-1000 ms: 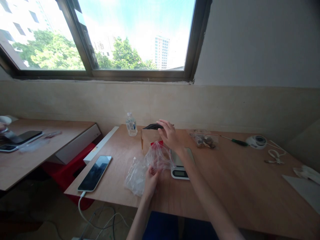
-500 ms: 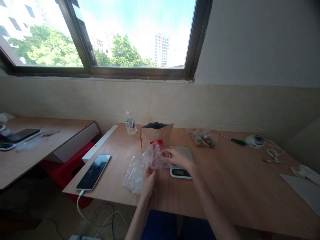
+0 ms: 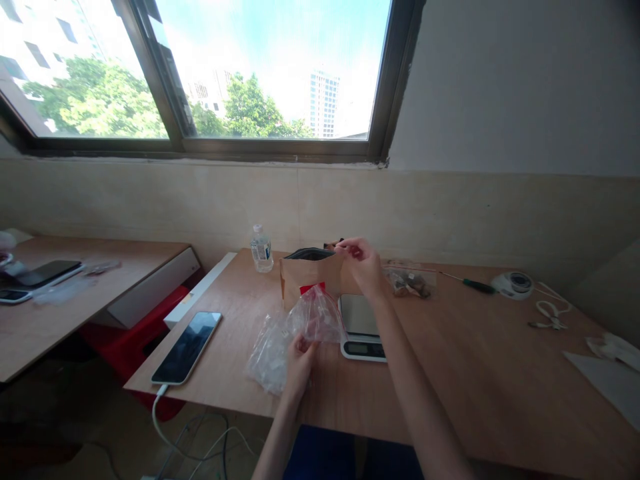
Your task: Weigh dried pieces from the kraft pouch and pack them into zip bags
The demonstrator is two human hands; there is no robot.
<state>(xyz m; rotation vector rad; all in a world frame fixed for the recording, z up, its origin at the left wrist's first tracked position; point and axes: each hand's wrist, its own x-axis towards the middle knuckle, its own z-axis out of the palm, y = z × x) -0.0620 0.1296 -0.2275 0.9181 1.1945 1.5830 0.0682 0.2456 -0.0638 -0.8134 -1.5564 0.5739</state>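
Observation:
A clear plastic bag with a red strip (image 3: 315, 313) is propped up on the wooden table (image 3: 475, 373); my left hand (image 3: 300, 357) pinches its lower edge. Behind it stands an open brown paper pouch (image 3: 310, 275). My right hand (image 3: 361, 263) hovers at the pouch's right rim with its fingers pinched on something small and dark that I cannot make out. A kitchen scale (image 3: 361, 327) lies just right of the plastic bag, under my right forearm.
A phone on a white cable (image 3: 187, 347) lies at the left, a water bottle (image 3: 261, 249) behind it. A filled clear bag (image 3: 410, 280), a green screwdriver (image 3: 473, 283), a tape roll (image 3: 515, 283) and white cords (image 3: 547, 313) lie to the right. A second desk (image 3: 60, 300) stands left.
My right hand went from the pouch's mouth down to the plastic bag, then back up to the pouch's right rim, now pinched. My left hand stayed on the bag.

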